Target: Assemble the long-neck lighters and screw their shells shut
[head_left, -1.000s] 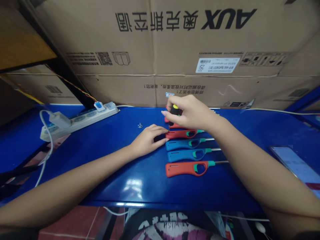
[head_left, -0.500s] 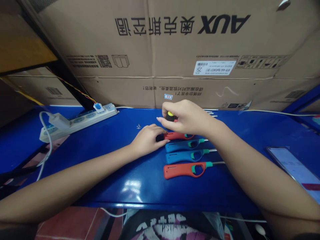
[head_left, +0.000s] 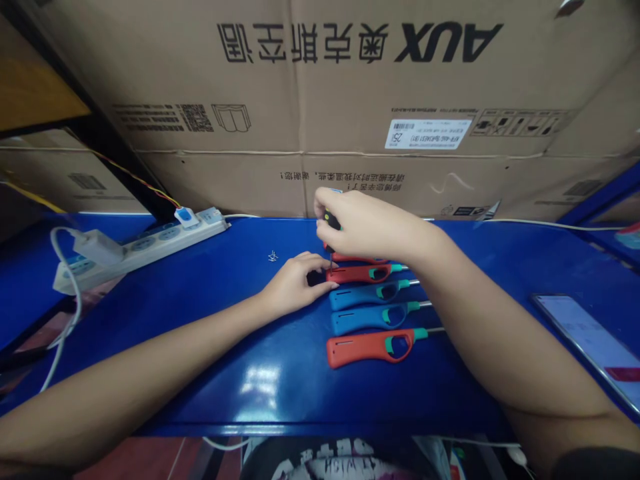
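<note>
My right hand (head_left: pixel 350 217) is closed around the dark handle of a screwdriver (head_left: pixel 332 220) with a yellow-green end. Its thin shaft points straight down at the butt of a red utility lighter (head_left: pixel 350 274). My left hand (head_left: pixel 297 283) pinches that same butt end between thumb and fingers, steadying it on the table. Nearer to me lie two blue lighters (head_left: pixel 365 295) and an orange-red lighter (head_left: pixel 360 350), side by side with their metal nozzles to the right. More red lighters (head_left: pixel 360 257) lie beyond, partly covered by my right hand. Small screws (head_left: pixel 273 256) sit in a loose pile left of my hands.
The blue table (head_left: pixel 200 373) ends at a large cardboard box (head_left: pixel 345 133) behind. A white power strip (head_left: pixel 150 245) with plugs and cables lies at the left. A phone (head_left: pixel 585 347) with its screen lit rests at the right, beside my right forearm.
My right hand has shifted slightly left, and the screwdriver now stands upright with its shaft on the red lighter's end. My left hand stays at that lighter. The view has moved slightly.
</note>
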